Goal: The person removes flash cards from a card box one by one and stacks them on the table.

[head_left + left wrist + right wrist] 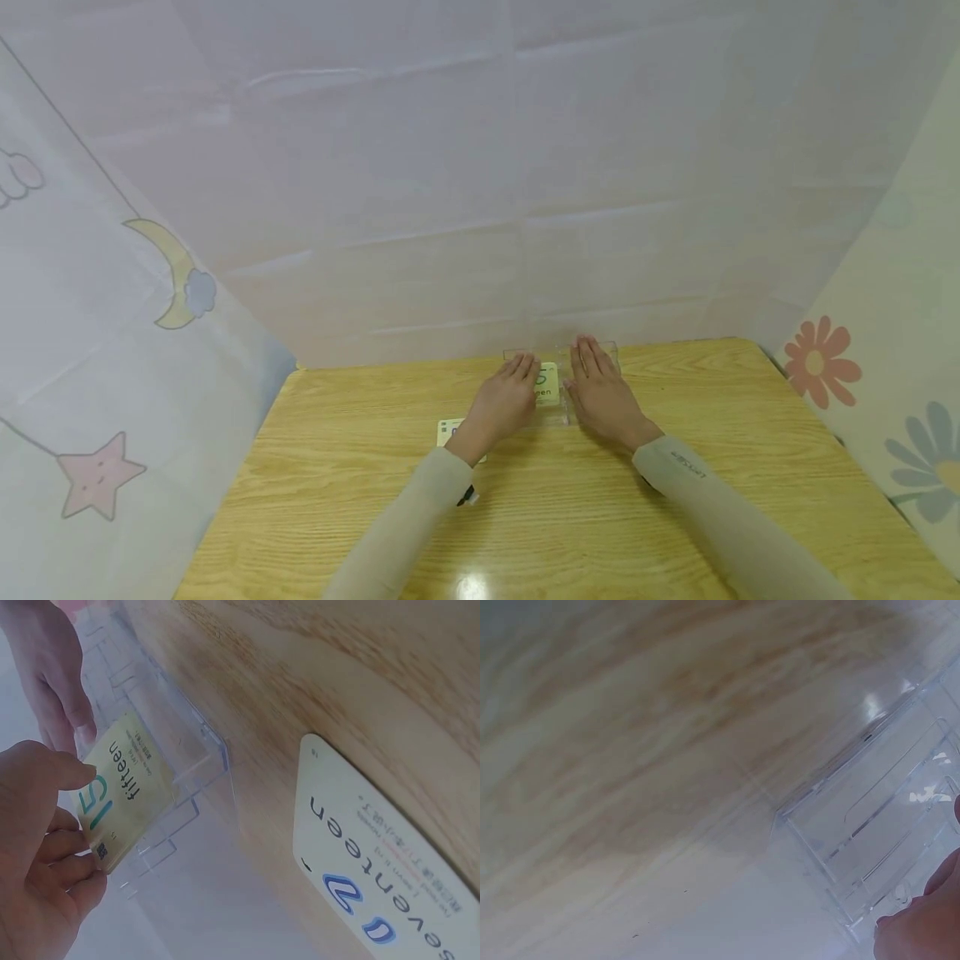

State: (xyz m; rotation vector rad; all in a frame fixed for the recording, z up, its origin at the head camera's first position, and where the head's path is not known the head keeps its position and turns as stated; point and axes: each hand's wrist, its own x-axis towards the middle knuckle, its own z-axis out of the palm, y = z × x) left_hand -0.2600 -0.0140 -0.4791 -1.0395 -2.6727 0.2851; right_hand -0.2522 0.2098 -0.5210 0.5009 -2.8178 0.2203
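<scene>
My left hand [504,402] pinches a pale yellow card [133,791] between thumb and fingers; the card reads "fifteen" with a large 15. That card is held tilted against a clear plastic rack [196,750] near the table's back edge. On the rack's right part lies my right hand [603,400], its fingers straight and close together in the head view. Only some fingertips of it enter the right wrist view, at the rack's slotted face [877,817]. A second card [375,855], reading "seventeen", lies on the table, partly covered by my left wrist in the head view.
The wooden table [337,483] ends at a pale sheet wall [420,250] just behind the rack. Side sheets carry a printed moon and star on the left, flowers on the right. A small black-and-white item [467,496] shows beside the left sleeve.
</scene>
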